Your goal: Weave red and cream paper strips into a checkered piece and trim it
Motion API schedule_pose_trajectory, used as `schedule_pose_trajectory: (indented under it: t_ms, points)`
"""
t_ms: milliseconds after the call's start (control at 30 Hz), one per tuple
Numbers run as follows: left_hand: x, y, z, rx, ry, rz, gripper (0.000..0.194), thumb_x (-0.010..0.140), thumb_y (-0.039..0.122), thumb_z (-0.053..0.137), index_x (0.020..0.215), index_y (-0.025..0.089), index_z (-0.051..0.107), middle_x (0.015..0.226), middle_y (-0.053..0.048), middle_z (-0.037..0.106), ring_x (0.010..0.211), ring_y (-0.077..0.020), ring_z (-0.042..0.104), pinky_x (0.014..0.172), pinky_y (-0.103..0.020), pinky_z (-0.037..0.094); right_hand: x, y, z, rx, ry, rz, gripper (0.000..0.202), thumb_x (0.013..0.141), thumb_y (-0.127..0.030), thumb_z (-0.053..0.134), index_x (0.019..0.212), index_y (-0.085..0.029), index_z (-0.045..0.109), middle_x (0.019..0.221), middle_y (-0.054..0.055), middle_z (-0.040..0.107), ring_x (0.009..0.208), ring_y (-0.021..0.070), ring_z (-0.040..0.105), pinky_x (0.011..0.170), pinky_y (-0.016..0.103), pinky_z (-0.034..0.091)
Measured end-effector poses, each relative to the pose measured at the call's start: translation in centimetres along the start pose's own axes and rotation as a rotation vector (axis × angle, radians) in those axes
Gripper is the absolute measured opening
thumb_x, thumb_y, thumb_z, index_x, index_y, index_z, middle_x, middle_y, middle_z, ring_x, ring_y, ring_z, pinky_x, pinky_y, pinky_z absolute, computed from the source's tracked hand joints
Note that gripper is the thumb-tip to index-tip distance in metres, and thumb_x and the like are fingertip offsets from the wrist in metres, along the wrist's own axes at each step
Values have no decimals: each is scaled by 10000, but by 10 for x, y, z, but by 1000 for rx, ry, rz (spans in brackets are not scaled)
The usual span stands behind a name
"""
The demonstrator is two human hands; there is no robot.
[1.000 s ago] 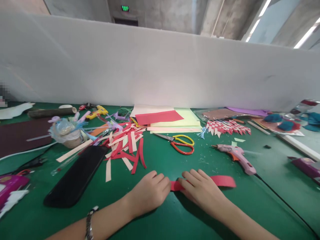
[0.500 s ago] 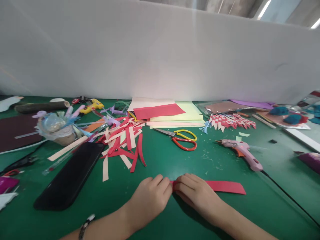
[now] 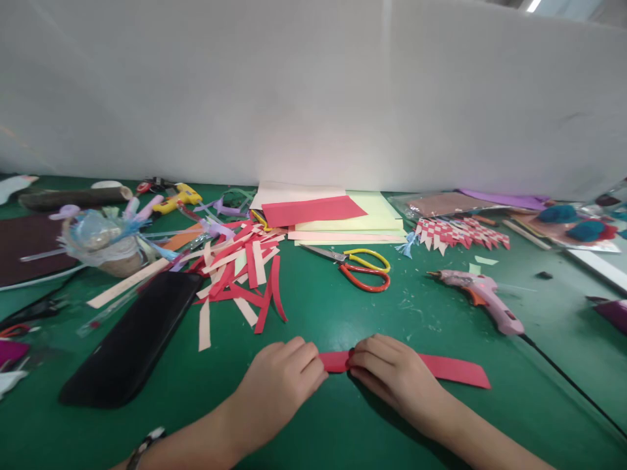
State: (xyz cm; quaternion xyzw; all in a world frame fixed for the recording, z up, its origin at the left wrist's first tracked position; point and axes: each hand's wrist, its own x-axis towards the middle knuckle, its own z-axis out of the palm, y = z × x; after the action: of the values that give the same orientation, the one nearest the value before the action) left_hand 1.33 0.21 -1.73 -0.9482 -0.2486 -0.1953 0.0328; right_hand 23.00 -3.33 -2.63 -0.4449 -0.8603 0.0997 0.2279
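A red paper strip runs across the front of the green table, passing under both hands. My left hand has its fingers closed on the strip's left end. Farther right, my right hand pinches the same strip near its middle, with the thumb mostly hidden below the fingers. A short span of red paper shows between the two hands. The right end of the strip sticks out past my right hand. Beyond the hands lie scissors with one yellow and one red handle.
A pile of red and pale strips lies left of the scissors, beside a black case. Paper sheets stand stacked at the back. To the right rest a pink glue gun with its cord and a red-and-white woven paper piece.
My left hand has slid left, widening the gap between the hands so more of the red strip shows. My right hand has barely moved. The view has shifted slightly.
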Motion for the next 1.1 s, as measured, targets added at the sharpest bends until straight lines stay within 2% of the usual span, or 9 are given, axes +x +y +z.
schedule_pose_trajectory:
  t_ms: [100, 267, 333, 533, 733, 1100]
  points:
    - [3, -2, -1, -66, 3, -40, 358, 938, 190, 327, 610, 169, 468, 579, 11, 471, 554, -118, 434, 474, -252, 269, 2, 4, -3, 44, -19, 30, 211, 906, -245, 410, 850, -203, 609, 771, 37, 604, 701, 132, 548, 623, 249, 439]
    - [3, -4, -1, -134, -34, -234, 392, 934, 313, 353, 585, 164, 453, 583, 17, 485, 519, -100, 449, 457, -231, 280, 4, 10, -9, 65, -59, 76, 197, 898, -266, 431, 815, -202, 597, 756, 32, 592, 700, 136, 545, 612, 245, 431]
    - [2, -4, -1, -144, -56, -273, 399, 932, 338, 355, 587, 165, 458, 585, 20, 488, 507, -96, 452, 451, -228, 282, 5, 9, -10, 35, -76, 79, 211, 899, -270, 424, 792, -200, 591, 740, 29, 581, 682, 134, 536, 594, 245, 421]
    - [1, -4, 1, -123, -66, -241, 417, 950, 338, 302, 625, 163, 497, 610, 10, 511, 552, -103, 487, 482, -225, 316, 11, -7, -3, -133, -58, 7, 221, 895, -243, 410, 760, -185, 575, 706, 26, 557, 652, 140, 498, 573, 258, 385]
    - [-2, -5, -2, -103, -42, -233, 419, 940, 358, 332, 631, 161, 535, 608, 1, 523, 568, -121, 493, 507, -241, 329, 21, -12, 5, -86, -38, -22, 264, 917, -241, 378, 767, -186, 588, 682, 12, 548, 634, 123, 492, 562, 237, 360]
    - [-3, -9, -4, -124, -199, -331, 218, 839, 272, 557, 652, 162, 538, 623, 23, 539, 584, -127, 505, 507, -237, 317, 17, -5, 8, -183, 33, 8, 272, 906, -276, 409, 695, -180, 551, 637, 5, 540, 597, 129, 469, 555, 249, 317]
